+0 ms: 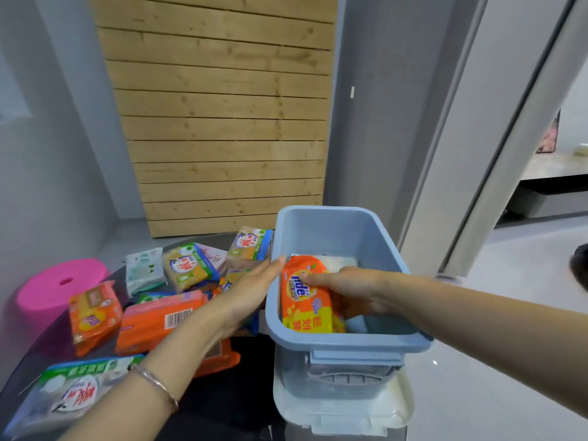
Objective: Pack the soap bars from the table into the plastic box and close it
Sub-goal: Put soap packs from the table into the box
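Observation:
A blue plastic box (337, 224) stands open at the table's right end, resting on its pale lid (346, 412). Inside the box my right hand (350, 291) grips an orange and yellow soap bar (305, 300), held on edge against the left wall. A white packet (337, 262) lies deeper in the box. My left hand (251, 291) is flat and open, pressed against the outside of the box's left wall. Several wrapped soap bars lie on the dark table (222, 396), among them an orange pack with a barcode (159, 319) and a green and white pack (70, 389).
A pink plastic stool (57, 288) stands left of the table. A wooden slat panel (222, 116) leans on the grey wall behind. To the right there is pale floor and a sliding door frame (496, 154).

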The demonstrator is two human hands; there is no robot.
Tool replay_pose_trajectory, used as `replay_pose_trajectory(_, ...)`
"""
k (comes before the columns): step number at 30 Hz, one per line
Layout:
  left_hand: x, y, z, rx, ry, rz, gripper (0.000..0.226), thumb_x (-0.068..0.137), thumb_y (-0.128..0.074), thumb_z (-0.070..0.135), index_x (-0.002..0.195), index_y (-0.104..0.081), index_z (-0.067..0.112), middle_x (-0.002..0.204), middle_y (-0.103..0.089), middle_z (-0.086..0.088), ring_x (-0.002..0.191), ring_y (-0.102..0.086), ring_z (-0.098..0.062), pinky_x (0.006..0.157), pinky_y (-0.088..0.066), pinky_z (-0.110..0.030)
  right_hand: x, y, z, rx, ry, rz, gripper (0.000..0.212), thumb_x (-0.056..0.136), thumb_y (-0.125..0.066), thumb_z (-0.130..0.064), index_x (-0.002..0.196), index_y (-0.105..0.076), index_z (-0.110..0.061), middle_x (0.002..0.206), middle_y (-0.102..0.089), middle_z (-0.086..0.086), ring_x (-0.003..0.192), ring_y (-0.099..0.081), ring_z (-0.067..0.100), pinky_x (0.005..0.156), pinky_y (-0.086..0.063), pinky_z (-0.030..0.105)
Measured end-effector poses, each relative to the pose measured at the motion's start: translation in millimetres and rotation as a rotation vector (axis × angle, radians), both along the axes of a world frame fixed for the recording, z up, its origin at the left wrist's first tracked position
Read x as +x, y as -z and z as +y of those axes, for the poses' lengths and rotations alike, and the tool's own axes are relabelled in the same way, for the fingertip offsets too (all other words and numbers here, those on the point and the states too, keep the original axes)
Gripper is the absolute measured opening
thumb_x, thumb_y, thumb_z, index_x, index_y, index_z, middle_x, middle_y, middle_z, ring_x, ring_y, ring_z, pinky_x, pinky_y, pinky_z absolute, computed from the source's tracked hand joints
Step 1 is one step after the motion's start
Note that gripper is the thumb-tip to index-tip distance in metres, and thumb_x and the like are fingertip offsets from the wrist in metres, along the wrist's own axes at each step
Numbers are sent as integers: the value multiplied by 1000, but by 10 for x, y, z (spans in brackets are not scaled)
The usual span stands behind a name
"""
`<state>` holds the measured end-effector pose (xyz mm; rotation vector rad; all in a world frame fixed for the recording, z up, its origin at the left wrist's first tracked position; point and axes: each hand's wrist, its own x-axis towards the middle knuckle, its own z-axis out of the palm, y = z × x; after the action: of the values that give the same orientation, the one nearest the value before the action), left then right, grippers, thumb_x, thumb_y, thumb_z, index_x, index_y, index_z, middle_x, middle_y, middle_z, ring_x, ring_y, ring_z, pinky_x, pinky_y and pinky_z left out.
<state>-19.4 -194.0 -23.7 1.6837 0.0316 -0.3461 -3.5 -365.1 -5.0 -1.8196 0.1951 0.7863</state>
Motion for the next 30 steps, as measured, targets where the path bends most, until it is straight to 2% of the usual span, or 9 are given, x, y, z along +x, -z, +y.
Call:
replay_pose_trajectory(2,33,21,30,-10,6,-2,39,92,-46,45,123,-59,26,110,-72,-4,101,-68,-21,98,-49,-43,42,52,69,23,-7,82,29,93,-52,-40,108,-59,-16,108,-67,6,90,-63,18,96,-48,39)
replay_pose_trajectory(5,63,61,44,-10,20,-11,30,92,-46,46,113,-62,32,102,-75,0,95,-70,-17,90,-53,-36,79,150,86,0,-2,125,42,98,-43,-38,128,-52,-9,132,-60,14,106,-59,23,105,-43,45)
replay_pose_trajectory(7,63,74,44,-5,24,-16,26,92,-45,46,110,-60,35,99,-74,5,93,-70,-12,81,-54,-28,82,192,70,-45,-17,137,44,100,-40,-33,133,-46,-5,135,-56,16,111,-58,25,105,-42,46)
replay_pose_trajectory(13,44,76,56,-20,35,-7,27,92,-44,47,115,-56,37,108,-69,6,103,-64,-15,95,-49,-35,50,179,26,-103,-66,199,42,101,-39,-24,137,-40,-2,117,-61,12,79,-61,16,74,-56,31)
replay_pose_trajectory(15,36,51,65,-20,45,-12,29,92,-45,46,118,-55,37,109,-69,7,106,-64,-14,98,-48,-36,32,154,18,-93,-64,217,45,100,-43,-27,138,-41,-3,104,-64,10,75,-61,15,69,-57,28)
replay_pose_trajectory(17,30,9,100,3,64,-51,29,91,-48,44,118,-56,37,102,-72,15,101,-66,-6,93,-51,-26,5,97,5,-71,-79,206,48,97,-47,-31,137,-44,-3,109,-63,12,81,-62,18,69,-56,27)
replay_pose_trajectory(21,35,-130,301,82,51,-162,45,91,-54,33,134,-44,27,120,-66,4,107,-64,-12,91,-49,-25,-13,-126,-65,-81,-79,-8,51,89,-59,-38,129,-53,-6,130,-59,15,107,-61,23,88,-52,32)
replay_pose_trajectory(26,91,-286,747,65,-85,-194,35,93,-52,21,128,-47,19,101,-66,3,81,-67,-7,64,-53,-13,20,-582,49,-46,-55,-306,51,87,-61,-38,128,-53,-10,131,-56,6,115,-57,18,90,-50,27)
replay_pose_trajectory(30,251,-238,1124,107,-219,-145,36,97,-44,30,129,-48,15,119,-63,-4,106,-63,-27,91,-50,-36,199,-815,471,74,-71,-407,50,90,-57,-39,130,-52,-11,134,-56,6,119,-56,19,99,-48,30)
